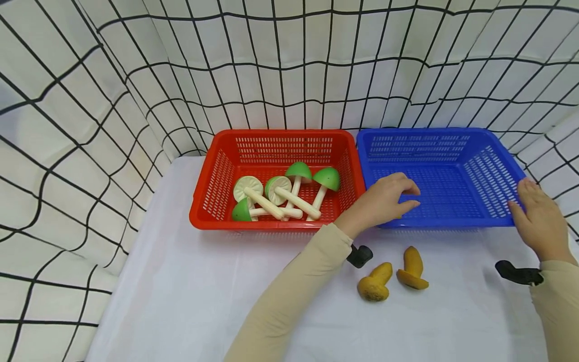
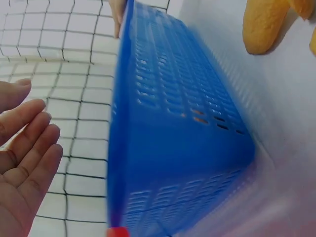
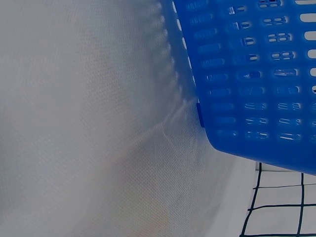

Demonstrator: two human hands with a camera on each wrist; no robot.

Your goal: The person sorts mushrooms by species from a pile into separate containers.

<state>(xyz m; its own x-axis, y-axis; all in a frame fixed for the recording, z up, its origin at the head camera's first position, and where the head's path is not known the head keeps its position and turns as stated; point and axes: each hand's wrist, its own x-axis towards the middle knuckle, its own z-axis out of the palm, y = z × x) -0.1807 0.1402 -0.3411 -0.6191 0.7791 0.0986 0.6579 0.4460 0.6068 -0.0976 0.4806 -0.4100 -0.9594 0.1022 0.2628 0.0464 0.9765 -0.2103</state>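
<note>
My left hand point(image 1: 384, 201) hovers over the front left corner of the blue basket point(image 1: 434, 221), fingers loosely bent and apart. In the left wrist view that hand point(image 2: 24, 163) shows an empty palm beside the basket's blue wall point(image 2: 168, 108). A small yellow spot shows just under it in the head view. My right hand point(image 1: 543, 221) rests at the basket's front right corner, its fingers along the rim; the right wrist view has only the basket wall point(image 3: 247, 98) and white cloth. Two yellow-brown toy mushrooms point(image 1: 374, 282) point(image 1: 411, 269) lie on the cloth in front.
A red basket point(image 1: 253, 224) stands left of the blue one, holding several green-capped toy mushrooms point(image 1: 326, 178) with pale stems. White cloth point(image 1: 190, 291) covers the table. Black netting point(image 1: 280, 65) over white sheeting rises behind and at the sides.
</note>
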